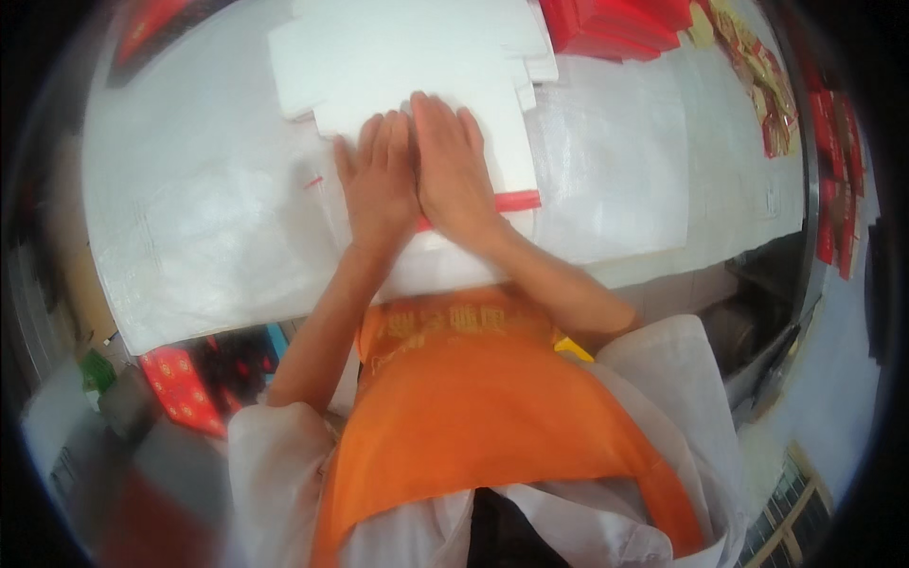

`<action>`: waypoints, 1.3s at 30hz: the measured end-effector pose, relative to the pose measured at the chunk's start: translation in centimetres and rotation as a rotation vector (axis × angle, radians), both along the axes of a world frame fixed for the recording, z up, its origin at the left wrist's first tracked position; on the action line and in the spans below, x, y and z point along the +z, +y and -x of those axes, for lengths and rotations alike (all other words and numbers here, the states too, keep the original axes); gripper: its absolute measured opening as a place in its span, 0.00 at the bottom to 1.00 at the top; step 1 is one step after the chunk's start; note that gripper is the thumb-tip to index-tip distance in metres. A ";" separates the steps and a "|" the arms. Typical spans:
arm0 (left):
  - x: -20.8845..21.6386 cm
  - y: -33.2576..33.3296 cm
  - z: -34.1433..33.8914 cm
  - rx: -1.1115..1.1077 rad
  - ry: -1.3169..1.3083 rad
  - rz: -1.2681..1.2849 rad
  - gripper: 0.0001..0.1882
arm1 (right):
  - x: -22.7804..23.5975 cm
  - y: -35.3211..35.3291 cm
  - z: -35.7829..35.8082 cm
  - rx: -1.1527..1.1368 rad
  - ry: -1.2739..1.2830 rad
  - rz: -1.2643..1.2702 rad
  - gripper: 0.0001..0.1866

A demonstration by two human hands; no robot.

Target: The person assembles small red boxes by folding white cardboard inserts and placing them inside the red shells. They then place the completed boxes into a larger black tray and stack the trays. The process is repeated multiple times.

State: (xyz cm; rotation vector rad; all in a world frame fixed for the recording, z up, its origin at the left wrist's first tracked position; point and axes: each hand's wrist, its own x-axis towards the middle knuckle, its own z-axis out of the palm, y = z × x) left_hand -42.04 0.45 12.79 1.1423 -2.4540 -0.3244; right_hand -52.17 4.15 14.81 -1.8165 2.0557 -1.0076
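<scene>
A flat, unfolded white carton sheet [407, 47] with notched flaps lies on the table, and a red strip [518, 201] crosses its near end. Both my hands rest side by side on the near part of this carton. My left hand [379, 180] lies palm down, its fingers stretched forward. Right beside it, my right hand [453, 170] is also laid flat with the fingers extended, its thumb side close against the left. Neither hand grips anything that I can see. Whatever is under the palms is hidden.
The table [208, 189] has a pale, shiny cover. Red boxes [620, 26] are stacked at the far right, near a pile of red and gold packets [762, 80]. A red patterned box [182, 386] sits below the table's left front edge. More red packages [838, 180] stand beyond the right edge.
</scene>
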 end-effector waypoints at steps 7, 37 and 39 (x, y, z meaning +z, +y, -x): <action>5.1 1.1 -1.8 -0.075 0.073 -0.523 0.14 | 0.5 0.2 0.7 -0.050 -0.202 0.029 0.23; 3.1 1.7 -10.3 -0.242 0.180 0.009 0.36 | 2.8 6.2 11.6 0.376 0.143 -0.070 0.18; 3.0 0.6 -8.2 -0.280 0.126 0.027 0.26 | 2.8 5.9 11.8 0.398 0.142 -0.096 0.18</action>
